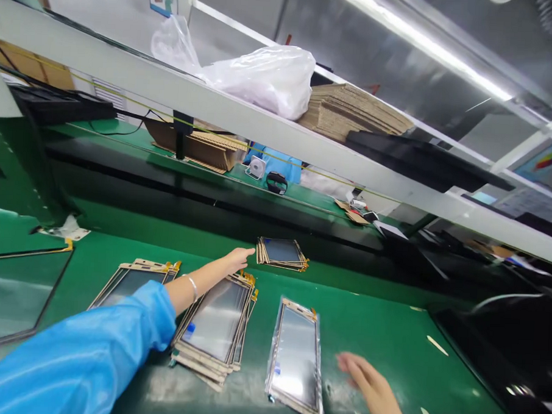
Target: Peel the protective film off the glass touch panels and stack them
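My left hand reaches far forward over the green table, fingers stretched out, its tips close to a small stack of glass panels at the back; whether it touches them I cannot tell. Under that forearm lies a thicker stack of panels. My right hand hovers low at the front, fingers spread and slightly blurred, just right of a single panel in clear film. Neither hand holds anything.
Another panel stack lies at the left, and a large dark panel sits at the far left edge. A white shelf overhead carries a plastic bag and cardboard. Black trays stand at the right.
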The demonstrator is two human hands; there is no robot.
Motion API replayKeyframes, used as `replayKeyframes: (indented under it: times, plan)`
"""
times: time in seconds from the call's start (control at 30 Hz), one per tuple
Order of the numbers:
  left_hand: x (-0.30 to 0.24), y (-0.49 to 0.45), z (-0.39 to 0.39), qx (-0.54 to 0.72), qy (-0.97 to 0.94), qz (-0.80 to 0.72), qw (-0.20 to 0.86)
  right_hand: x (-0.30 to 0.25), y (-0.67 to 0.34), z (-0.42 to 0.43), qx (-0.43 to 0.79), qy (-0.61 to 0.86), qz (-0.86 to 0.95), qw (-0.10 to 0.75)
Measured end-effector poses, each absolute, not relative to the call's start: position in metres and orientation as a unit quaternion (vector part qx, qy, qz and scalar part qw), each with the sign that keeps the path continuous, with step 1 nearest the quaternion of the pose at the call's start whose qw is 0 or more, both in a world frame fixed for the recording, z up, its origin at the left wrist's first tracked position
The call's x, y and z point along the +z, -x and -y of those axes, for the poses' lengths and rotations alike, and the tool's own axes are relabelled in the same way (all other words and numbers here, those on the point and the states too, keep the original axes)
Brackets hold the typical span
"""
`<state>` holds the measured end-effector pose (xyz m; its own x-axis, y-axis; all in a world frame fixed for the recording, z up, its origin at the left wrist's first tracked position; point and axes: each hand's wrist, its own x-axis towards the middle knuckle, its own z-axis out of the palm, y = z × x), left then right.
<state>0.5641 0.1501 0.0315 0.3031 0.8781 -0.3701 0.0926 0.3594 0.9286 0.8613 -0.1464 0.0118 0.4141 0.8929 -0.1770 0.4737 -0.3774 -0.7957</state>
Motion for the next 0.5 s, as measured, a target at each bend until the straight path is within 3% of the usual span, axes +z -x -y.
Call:
replayKeyframes:
  times: [0.23, 0.5]
  plan:
    - [0.028, -0.618, -0.178, 0.272, -0.361, -0.537, 0.713, 0.004, -0.878, -0.097, 0.226, 0.810, 0.447, 0.305]
    - [0.023, -0.635, -0.203, 0.212, -0.322, -0.518, 0.763, -0.019, -0.926, -0.213, 0.246, 0.866, 0.407, 0.154]
